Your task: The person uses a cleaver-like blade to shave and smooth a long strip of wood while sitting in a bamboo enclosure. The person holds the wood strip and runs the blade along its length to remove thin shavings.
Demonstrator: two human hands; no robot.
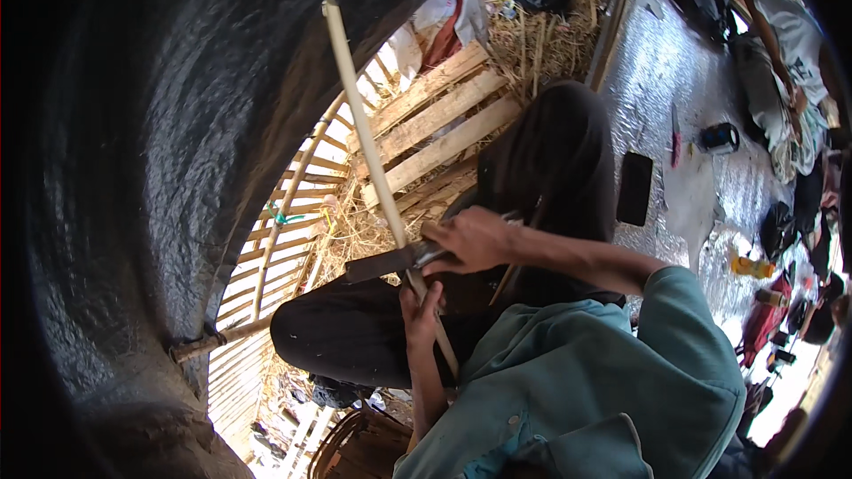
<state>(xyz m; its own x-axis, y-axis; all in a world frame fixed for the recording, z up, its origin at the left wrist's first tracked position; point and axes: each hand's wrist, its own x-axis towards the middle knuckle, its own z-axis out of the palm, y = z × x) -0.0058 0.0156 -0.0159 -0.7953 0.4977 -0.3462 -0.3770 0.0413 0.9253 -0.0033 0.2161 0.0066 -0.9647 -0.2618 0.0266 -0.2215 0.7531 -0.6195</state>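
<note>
The work in hand looks like trimming or shaving the pole [368, 137] with the knife [379, 265], judging by the way the blade lies across it. The pole slants over the person's lap, its far end high by the black sheet [186, 115] and its near end close to the shirt [568, 381]. The left hand [421, 315] has its fingers and thumb clamped around the pole just below the blade; the right hand [475, 239] has its fingers curled tight on the knife's handle—whether any of them also touch the pole I cannot tell. The next stroke would seem to call for a steady left grip and a shallow blade angle, with the left thumb kept clear of the edge. The pole is slim, straight, pale and woody, narrowing abruptly to a thin strip at its far end; the blade is broad, flat and dark. Beyond the knees, the pallet [426, 137] shows rough, flat boards beside loose, stringy straw [568, 49]. The black sheet is glossy and wrinkled. On the silver mat [652, 89], crinkled and shiny, a flat black rectangle [634, 188] lies near the left edge—smooth, with rounded corners—and a dark, squat can [719, 138] sits farther in.
</note>
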